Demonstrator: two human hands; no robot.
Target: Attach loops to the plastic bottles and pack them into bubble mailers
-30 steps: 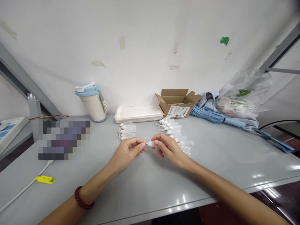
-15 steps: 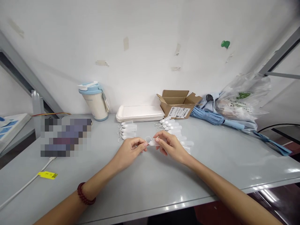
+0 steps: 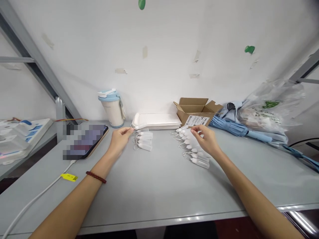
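Note:
My left hand (image 3: 119,138) reaches forward and left, and its fingertips pinch a small white capped bottle (image 3: 137,129) at the far end of the left row of bottles (image 3: 144,140). My right hand (image 3: 205,140) hovers over the right row of small bottles (image 3: 193,153). Its thumb and fingers are curled in a pinch on one bottle near the far end of that row. Both rows lie on the grey table (image 3: 159,189), each bottle with a thin white loop. A dark red bead bracelet (image 3: 96,177) is on my left wrist.
At the back stand a blue-lidded tumbler (image 3: 112,108), a stack of white trays (image 3: 159,120) and an open cardboard box (image 3: 196,109). A blue umbrella (image 3: 239,130) and a plastic bag (image 3: 270,106) lie right. A phone (image 3: 86,139) and a white cable with a yellow tag (image 3: 69,177) lie left.
My hands, which held one bottle together at the table's middle, have parted. The left carried the bottle to the left row; the right moved to the right row. The view shifted.

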